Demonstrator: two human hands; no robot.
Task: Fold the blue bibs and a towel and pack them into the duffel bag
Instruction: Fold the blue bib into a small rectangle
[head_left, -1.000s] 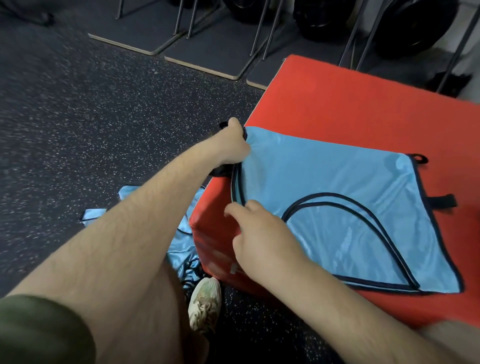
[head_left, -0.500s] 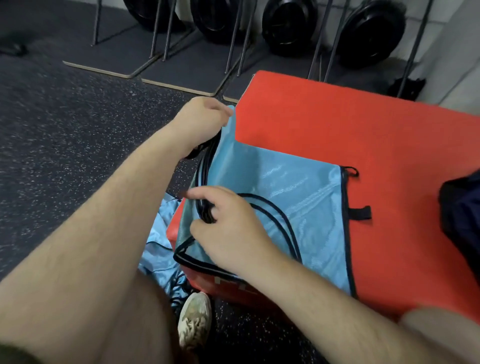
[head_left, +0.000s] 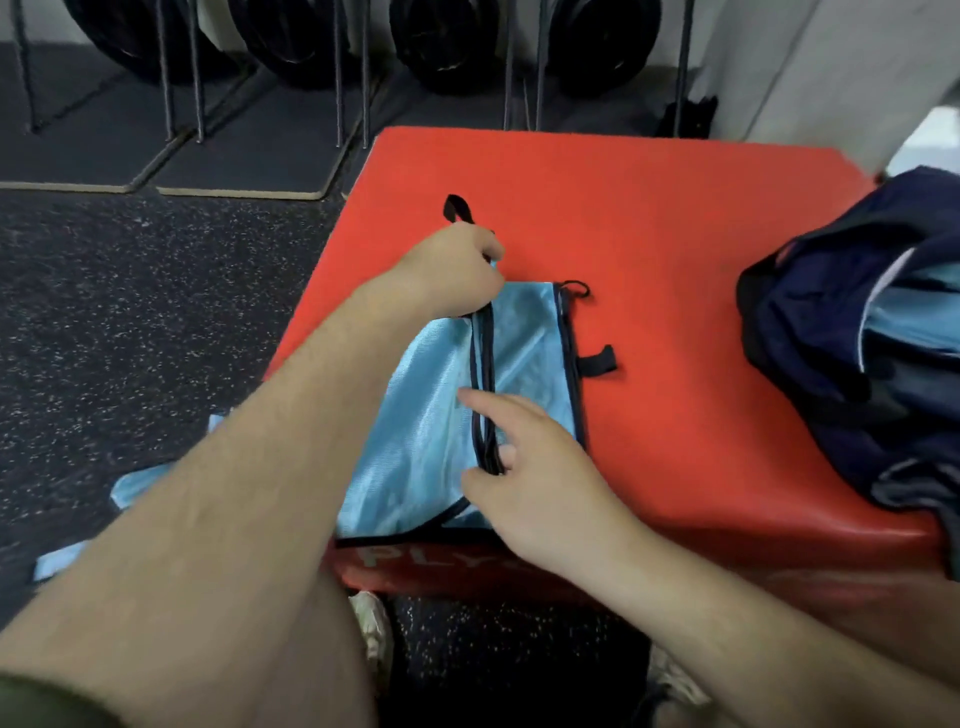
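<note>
A light blue bib with black trim lies folded over on the red plyo box. My left hand grips the bib's far folded edge, a black strap loop sticking out beyond the fist. My right hand pinches the near end of the same black-trimmed edge, index finger stretched across the fabric. The navy duffel bag sits open on the box's right side with blue fabric inside it. More blue bibs lie on the floor left of the box, partly hidden by my left arm.
Black weight plates on metal racks stand along the far wall behind the box. Dark speckled rubber floor spreads to the left. My shoe is on the floor at the box's near side. A pale wall rises at the right.
Both hands carried the bib's left edge rightwards over itself, so the bib is now a narrower folded panel. The view shifted right and the duffel bag came fully into sight.
</note>
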